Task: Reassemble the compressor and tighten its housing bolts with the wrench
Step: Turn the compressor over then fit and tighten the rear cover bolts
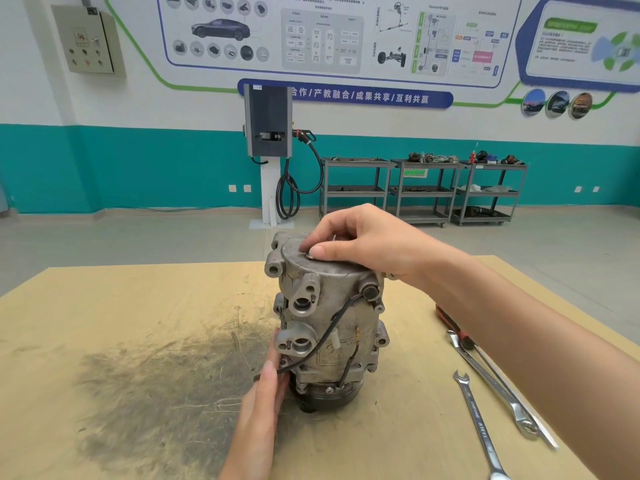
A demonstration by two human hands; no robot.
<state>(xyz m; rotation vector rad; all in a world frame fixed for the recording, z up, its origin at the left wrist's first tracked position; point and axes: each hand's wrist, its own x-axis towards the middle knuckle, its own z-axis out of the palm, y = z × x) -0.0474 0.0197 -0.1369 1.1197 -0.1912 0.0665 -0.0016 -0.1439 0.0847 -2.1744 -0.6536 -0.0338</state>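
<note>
Workshop walls in white and teal stand behind a tan surface [104, 306] with a dark grease stain near its middle. On it, the compressor [329, 327] stands upright on its pulley end, about centre, with the end cover seated on top. The right hand [363, 244] rests over that cover, its grip narrow: thumb and fingers curl down around something small at the top face, possibly a bolt, though it is too hidden to tell. The left hand [266, 386] lies with straight fingers against the lower left side of the housing, steadying it beside a black wire. To the right, two wrenches [485, 431] and a red-handled tool [450, 323] lie untouched. By this layout, the body appears joined, bolts are probably being started by hand, and wrench tightening remains.
</note>
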